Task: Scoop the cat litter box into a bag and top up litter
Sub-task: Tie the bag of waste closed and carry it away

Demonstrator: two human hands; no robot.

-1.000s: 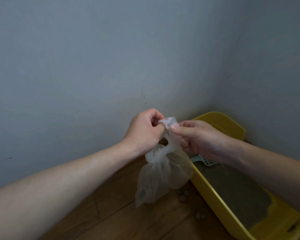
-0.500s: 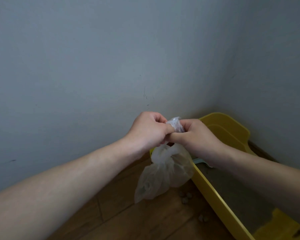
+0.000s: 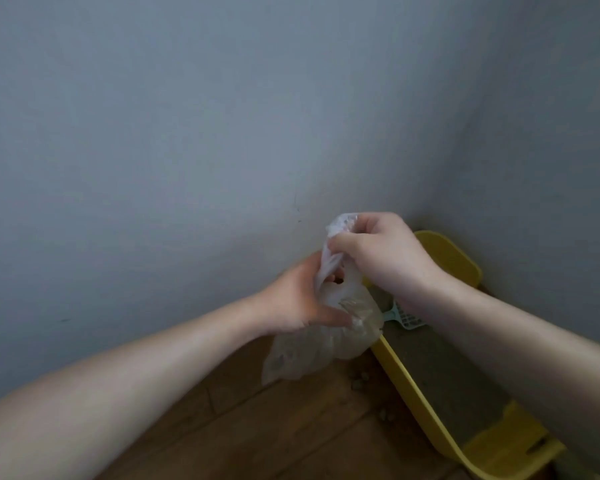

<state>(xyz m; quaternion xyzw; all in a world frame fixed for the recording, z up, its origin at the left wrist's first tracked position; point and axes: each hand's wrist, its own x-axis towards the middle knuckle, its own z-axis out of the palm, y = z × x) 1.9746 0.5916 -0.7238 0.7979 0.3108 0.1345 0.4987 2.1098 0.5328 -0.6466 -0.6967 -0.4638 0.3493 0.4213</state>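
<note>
Two grey walls (image 3: 153, 133) meet in a corner and block the back. The yellow litter box (image 3: 458, 261) fills the floor on the right. The wooden floor (image 3: 257, 438) left of it is open, with litter bits (image 3: 359, 381) beside the box.

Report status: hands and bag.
Right hand pinches plastic bag top; left hand grips its neck. Bag hangs beside yellow litter box. Loose clumps on floor.

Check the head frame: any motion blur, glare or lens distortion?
Head view: left hand and bag are smeared by motion blur; right hand is sharper; light is dim and flat, no glare; wall corner line bows, wide-angle; litter box looks soft.
</note>
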